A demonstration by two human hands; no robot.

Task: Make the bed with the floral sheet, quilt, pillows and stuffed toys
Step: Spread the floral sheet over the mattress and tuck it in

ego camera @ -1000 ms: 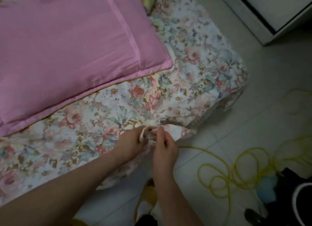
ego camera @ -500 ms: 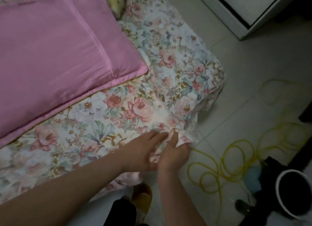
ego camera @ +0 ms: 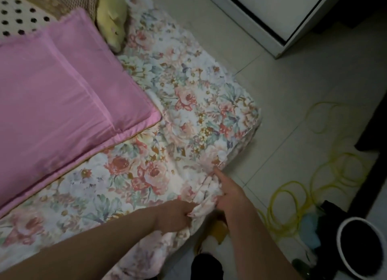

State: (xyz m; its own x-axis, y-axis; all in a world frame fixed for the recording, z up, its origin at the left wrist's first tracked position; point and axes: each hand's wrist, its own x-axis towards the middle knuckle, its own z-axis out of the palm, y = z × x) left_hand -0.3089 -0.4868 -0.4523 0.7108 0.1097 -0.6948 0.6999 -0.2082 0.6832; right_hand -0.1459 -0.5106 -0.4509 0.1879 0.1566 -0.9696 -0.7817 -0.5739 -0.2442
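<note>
Hands: left hand (ego camera: 178,214) and right hand (ego camera: 232,196) are seen bare.
Forearms (ego camera: 83,248): both are uncovered.
Leg: dark cloth (ego camera: 207,265) is worn.
Foot: a yellow slipper (ego camera: 221,230) is worn.

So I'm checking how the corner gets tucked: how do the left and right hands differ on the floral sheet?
The left hand grips a bunch of the floral sheet with curled fingers. The right hand stretches its index finger along a fold, and its other fingers are unclear. The right hand reaches further up the sheet than the left hand, which stays at the hanging edge. Both touch the same bunched edge.
</note>
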